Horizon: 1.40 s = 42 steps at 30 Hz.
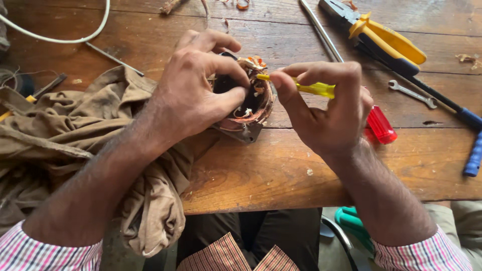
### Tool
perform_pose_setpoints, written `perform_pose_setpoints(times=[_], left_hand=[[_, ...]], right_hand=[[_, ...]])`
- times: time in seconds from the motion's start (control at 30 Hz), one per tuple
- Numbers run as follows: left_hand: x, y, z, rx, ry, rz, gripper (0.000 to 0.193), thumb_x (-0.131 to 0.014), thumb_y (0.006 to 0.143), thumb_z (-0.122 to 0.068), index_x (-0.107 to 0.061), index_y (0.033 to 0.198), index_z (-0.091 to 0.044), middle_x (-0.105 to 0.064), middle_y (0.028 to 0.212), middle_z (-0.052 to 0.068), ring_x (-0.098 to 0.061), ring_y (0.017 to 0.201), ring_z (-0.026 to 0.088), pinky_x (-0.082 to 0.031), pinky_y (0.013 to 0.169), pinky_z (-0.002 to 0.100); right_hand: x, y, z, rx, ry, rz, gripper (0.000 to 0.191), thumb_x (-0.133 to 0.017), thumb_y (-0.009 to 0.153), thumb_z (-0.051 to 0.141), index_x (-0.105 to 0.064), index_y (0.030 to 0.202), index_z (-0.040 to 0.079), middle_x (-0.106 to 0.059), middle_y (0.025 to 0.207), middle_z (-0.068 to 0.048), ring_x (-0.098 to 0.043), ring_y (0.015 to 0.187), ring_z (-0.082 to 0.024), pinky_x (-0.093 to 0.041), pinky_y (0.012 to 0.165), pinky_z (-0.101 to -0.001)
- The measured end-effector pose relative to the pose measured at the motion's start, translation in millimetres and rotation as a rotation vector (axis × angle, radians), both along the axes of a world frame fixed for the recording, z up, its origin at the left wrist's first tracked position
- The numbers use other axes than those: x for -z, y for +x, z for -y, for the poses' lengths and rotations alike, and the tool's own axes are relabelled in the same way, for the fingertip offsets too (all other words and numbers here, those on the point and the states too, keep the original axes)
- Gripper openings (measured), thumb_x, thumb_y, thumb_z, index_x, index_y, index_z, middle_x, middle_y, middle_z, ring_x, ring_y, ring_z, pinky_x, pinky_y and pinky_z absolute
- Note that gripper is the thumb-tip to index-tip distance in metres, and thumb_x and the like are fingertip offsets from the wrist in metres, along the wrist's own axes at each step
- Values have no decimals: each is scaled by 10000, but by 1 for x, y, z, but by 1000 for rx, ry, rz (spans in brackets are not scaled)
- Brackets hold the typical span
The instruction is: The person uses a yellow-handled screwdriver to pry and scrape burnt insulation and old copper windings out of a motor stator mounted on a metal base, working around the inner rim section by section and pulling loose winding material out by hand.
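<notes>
Copper-wound stator near table's front edge, tilted toward camera so bore shows. Left hand clamped round its rim, steadying it. Right hand pinches yellow tool, tip at windings; red handle pokes out behind. Brown cloth at left edge; pliers, spanner at back right.

Evenly lit by soft daylight, brightest toward twelve o'clock on the wooden table. Faint shadows only, darkest below the table edge near six o'clock. No glare. Sharp at centre, slightly stretched toward the corners.
</notes>
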<state>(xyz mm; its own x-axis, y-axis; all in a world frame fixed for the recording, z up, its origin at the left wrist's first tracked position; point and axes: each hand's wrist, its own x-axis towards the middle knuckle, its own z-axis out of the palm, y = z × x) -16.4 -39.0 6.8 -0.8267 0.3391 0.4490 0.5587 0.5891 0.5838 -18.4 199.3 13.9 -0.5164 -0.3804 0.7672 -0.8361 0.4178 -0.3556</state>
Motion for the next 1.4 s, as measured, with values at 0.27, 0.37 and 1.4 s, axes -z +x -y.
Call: perform_pose_setpoints(times=[0.27,0.37,1.4], left_hand=[[5,-2,-2,20,73,-123,174,-778,907,-159,-681,1020,-69,-596,1320,145,-506,1328,313,-455,1151,482],[5,-1,-2,24,60,-139,180,-779,906,-164,-705,1045,-78,-596,1315,135,-507,1303,309,-456,1136,482],[6,3,0,51,59,-151,155,-810,941,-182,-762,1064,-102,-567,1354,121,-496,1317,308,-449,1144,458]], right_hand=[[20,-6,-20,-28,-232,90,385,-764,1164,25,-380,1191,43,-665,1004,-113,-763,882,-176,-602,753,-204],[26,-4,-25,-7,-224,62,410,-784,1105,39,-381,1181,45,-584,1023,-105,-773,901,-180,-585,724,-191],[16,-4,-20,48,-21,-162,400,-819,1019,39,-428,1099,16,-766,915,-163,-766,817,-183,-526,607,-205]])
